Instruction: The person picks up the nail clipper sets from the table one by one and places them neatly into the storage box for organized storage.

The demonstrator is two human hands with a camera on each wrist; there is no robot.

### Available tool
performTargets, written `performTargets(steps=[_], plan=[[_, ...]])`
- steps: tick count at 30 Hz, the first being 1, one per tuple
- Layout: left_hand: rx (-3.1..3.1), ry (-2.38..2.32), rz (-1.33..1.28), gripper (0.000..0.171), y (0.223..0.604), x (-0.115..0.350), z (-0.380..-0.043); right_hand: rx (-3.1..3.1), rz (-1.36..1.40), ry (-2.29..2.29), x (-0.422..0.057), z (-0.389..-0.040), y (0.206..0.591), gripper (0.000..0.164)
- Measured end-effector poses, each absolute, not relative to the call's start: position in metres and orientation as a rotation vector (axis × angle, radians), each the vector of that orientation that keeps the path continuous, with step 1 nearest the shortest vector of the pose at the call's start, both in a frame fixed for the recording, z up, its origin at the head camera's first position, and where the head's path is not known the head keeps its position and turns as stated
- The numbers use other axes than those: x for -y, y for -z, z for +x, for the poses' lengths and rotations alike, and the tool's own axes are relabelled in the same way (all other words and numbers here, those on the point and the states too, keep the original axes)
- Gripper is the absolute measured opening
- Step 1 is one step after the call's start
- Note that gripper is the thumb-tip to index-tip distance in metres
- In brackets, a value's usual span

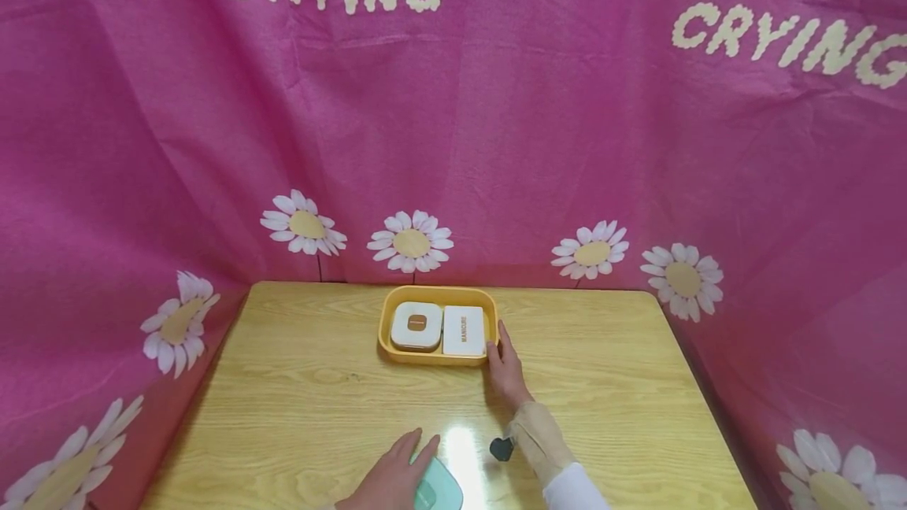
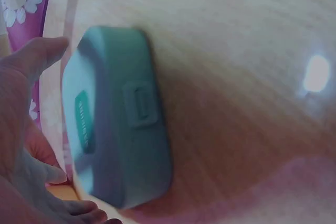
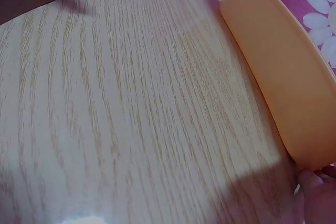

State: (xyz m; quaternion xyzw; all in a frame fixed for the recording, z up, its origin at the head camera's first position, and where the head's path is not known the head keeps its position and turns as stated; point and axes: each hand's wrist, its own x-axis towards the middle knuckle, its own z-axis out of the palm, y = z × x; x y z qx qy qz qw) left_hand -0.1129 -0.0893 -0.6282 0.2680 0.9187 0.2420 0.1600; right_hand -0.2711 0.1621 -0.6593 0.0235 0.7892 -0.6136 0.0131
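Note:
My left hand [image 1: 391, 477] is over a light teal case [image 1: 441, 486] at the table's near edge, its thumb and fingers spread apart. The left wrist view shows the case [image 2: 139, 156] with a small latch on its side and a darker label on top, the hand beside it. Farther back, the straight fingers of my right hand [image 1: 509, 372] touch the right end of a yellow tray [image 1: 425, 359]. Inside lie a rounded white case [image 1: 404, 329] with a brown label and a white box [image 1: 453, 330] marked MANICURE. In the right wrist view, fingertips meet the tray [image 3: 283, 72] at its lower corner.
The wood-grain table [image 1: 298, 384] carries a bright light reflection near its front. Pink cloth [image 1: 496, 140] printed with daisies and lettering hangs behind and along both sides. A dark device [image 1: 501, 449] sits at my right wrist.

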Motion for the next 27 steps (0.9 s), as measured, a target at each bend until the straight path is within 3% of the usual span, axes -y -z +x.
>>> performTargets(steps=[8, 20, 27], plan=[[-2.645, -0.738, 0.821, 0.108, 0.651, 0.088, -0.102, -2.46, 0.067, 1.916, -0.162, -0.271, 0.66, 0.06], [-2.569, -0.729, 0.731, 0.11, 0.655, 0.089, -0.102, -2.456, 0.062, 1.935, -0.161, -0.271, 0.66, 0.06], [-2.625, -0.706, 0.817, 0.109, 0.656, 0.088, -0.102, -2.457, 0.071, 1.916, -0.164, -0.273, 0.664, 0.061]])
